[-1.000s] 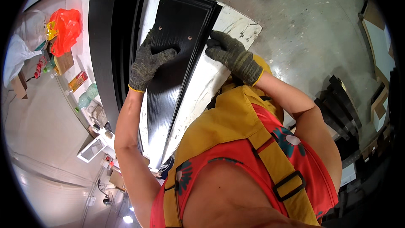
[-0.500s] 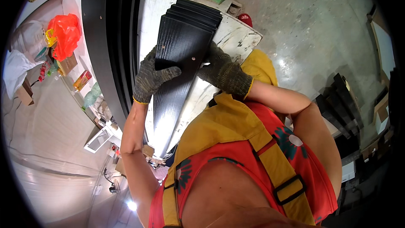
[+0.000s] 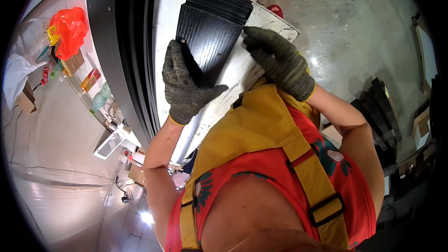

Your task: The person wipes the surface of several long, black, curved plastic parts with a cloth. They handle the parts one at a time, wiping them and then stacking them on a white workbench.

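Note:
A stack of several black wood-grain boards (image 3: pixel 212 30) lies on a white worktable (image 3: pixel 242 67). My left hand (image 3: pixel 186 86), in a grey knit glove, clasps the near left edge of the top board, thumb across its face. My right hand (image 3: pixel 277 60), also gloved, rests with its fingertips against the right edge of the stack. My yellow apron and red flowered shirt fill the lower middle of the view and hide the near end of the boards.
A tall black panel (image 3: pixel 119 42) stands along the table's left side. Further left are a shelf with bottles and boxes (image 3: pixel 91 81) and an orange plastic bag (image 3: pixel 70 25). More black boards (image 3: pixel 380 109) lie on the concrete floor at right.
The boards have slid toward me and now look much shorter in view. My left hand moved down to the near left edge; my right hand shifted to the right edge.

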The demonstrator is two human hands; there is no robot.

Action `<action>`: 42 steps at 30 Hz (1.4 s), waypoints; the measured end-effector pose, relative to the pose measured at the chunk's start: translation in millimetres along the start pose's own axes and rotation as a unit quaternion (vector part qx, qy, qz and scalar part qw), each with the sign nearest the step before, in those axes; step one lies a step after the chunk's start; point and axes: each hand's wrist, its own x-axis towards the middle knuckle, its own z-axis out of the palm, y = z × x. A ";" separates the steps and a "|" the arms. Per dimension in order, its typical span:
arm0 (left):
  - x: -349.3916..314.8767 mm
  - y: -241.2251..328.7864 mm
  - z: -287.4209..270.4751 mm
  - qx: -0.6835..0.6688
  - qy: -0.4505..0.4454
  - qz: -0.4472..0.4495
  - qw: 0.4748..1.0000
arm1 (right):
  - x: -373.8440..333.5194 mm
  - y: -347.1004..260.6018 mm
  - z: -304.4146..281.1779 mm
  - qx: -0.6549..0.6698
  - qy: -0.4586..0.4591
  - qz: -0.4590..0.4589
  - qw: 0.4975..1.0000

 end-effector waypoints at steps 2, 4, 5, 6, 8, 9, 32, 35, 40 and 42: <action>-2.1 0.0 4.4 0.019 0.002 -0.026 0.999 | -1.4 -1.3 12.3 -0.023 -0.016 -0.070 0.997; 1.8 -2.3 5.6 0.024 0.025 -0.005 0.999 | -10.1 0.1 22.0 -0.135 -0.048 -0.064 0.988; 3.0 -2.6 5.6 0.026 0.036 0.005 0.999 | -10.7 -0.7 24.5 -0.153 -0.044 -0.080 0.984; 3.0 -1.4 5.3 0.022 0.034 0.002 0.999 | -11.3 -1.4 26.6 -0.171 -0.040 -0.096 0.980; 3.3 -2.3 5.8 0.016 0.030 0.000 0.999 | -9.7 -0.5 31.8 -0.214 -0.050 -0.084 0.972; 2.5 -4.7 6.0 0.029 0.032 0.017 0.999 | -9.6 0.3 32.6 -0.235 -0.054 -0.077 0.967; 49.0 -8.9 -28.3 -0.250 -0.057 -0.200 0.946 | -10.8 13.4 47.1 -0.176 -0.043 -0.034 0.983; 49.2 -7.1 -29.2 -0.237 -0.054 -0.191 0.951 | -11.4 21.7 49.9 -0.200 -0.020 -0.082 0.976; 49.0 -8.6 -25.2 -0.258 -0.045 -0.191 0.946 | -11.3 14.5 47.0 -0.244 0.008 -0.117 0.963; 50.1 -5.4 -25.7 -0.258 -0.044 -0.191 0.946 | -11.0 11.8 45.7 -0.246 0.002 -0.115 0.962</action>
